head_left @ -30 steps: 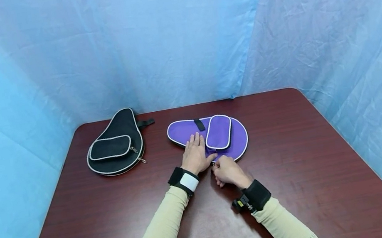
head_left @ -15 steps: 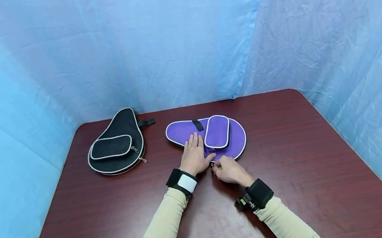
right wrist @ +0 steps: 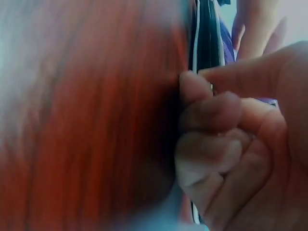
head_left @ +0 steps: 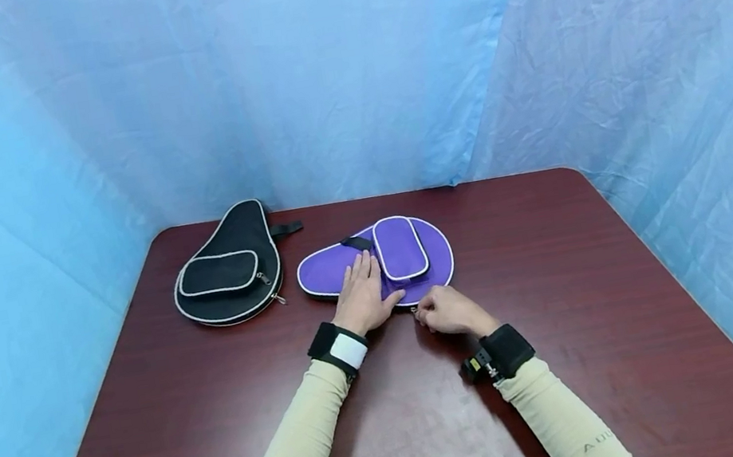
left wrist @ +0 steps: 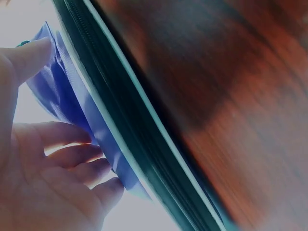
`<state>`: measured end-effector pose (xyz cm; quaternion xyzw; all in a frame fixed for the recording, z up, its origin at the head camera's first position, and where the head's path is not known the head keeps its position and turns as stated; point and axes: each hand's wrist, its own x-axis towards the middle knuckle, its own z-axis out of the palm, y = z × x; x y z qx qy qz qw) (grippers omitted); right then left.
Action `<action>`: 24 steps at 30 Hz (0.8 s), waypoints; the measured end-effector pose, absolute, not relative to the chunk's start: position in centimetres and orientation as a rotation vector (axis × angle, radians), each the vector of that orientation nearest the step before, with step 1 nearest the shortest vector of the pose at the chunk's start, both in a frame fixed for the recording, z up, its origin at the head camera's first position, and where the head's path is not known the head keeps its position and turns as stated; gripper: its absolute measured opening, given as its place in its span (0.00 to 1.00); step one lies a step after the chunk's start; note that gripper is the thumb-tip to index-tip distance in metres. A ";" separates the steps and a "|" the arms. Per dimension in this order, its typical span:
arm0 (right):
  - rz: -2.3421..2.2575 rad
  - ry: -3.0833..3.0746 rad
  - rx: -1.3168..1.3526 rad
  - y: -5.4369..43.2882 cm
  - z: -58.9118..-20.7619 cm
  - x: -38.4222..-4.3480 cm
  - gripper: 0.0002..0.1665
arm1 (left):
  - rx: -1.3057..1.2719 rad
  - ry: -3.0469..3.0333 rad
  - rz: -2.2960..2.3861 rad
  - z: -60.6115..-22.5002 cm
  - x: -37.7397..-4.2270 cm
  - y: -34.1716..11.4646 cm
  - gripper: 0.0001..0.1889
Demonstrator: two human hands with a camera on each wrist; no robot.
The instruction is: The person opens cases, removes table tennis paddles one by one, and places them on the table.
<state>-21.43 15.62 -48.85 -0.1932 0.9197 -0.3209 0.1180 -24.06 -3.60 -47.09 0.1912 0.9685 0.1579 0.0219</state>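
A purple paddle case (head_left: pixel 333 269) with white piping and a small raised front pocket (head_left: pixel 401 248) lies on the table, its narrow end to the left. My left hand (head_left: pixel 360 294) rests on it with straight fingers, beside the pocket. In the left wrist view the black zipper side (left wrist: pixel 120 98) of the case runs past the left fingers (left wrist: pixel 77 155). At the case's near edge my right hand (head_left: pixel 451 310) pinches the zipper pull (head_left: pixel 414 309) between thumb and curled fingers. The right wrist view shows only a small glint of metal at those fingertips.
To the left lies a black paddle case (head_left: pixel 228 272) with white piping, its own pocket and zipper pulls, and a strap (head_left: pixel 286 228) at its side. Both cases are on a dark red-brown table (head_left: pixel 562 268). Blue cloth (head_left: pixel 325 66) hangs behind and at the sides.
The purple case has shifted left and turned slightly, with my left hand on it. My right hand has moved a little right along the near edge with the zipper pull. The black case stays put.
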 end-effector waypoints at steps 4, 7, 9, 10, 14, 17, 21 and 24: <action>-0.965 2.710 -0.304 16.5 -48.6 -22.0 0.16 | 0.582 3.015 0.494 -46.9 -23.8 -3.8 0.45; -0.984 2.710 -0.142 17.5 -48.4 -22.4 0.17 | 0.562 3.030 0.493 -46.8 -23.5 -3.9 0.44; -0.992 2.718 -0.072 18.2 -48.3 -22.8 0.18 | 0.553 3.040 0.486 -46.8 -23.4 -4.0 0.43; -0.995 2.726 -0.039 18.6 -48.3 -23.1 0.19 | 0.553 3.044 0.480 -46.8 -23.3 -3.9 0.43; -1.037 2.742 0.062 20.0 -48.3 -24.5 0.20 | 0.581 3.064 0.459 -46.8 -23.4 -3.8 0.40; -1.102 2.713 0.123 20.5 -48.3 -25.5 0.21 | 0.621 3.081 0.440 -46.8 -23.4 -4.0 0.35; -1.217 2.647 0.153 20.6 -48.3 -25.8 0.21 | 0.650 3.095 0.420 -46.8 -23.4 -4.2 0.31; -1.275 2.612 0.176 20.2 -48.3 -25.7 0.20 | 0.647 3.101 0.429 -46.8 -23.3 -4.2 0.30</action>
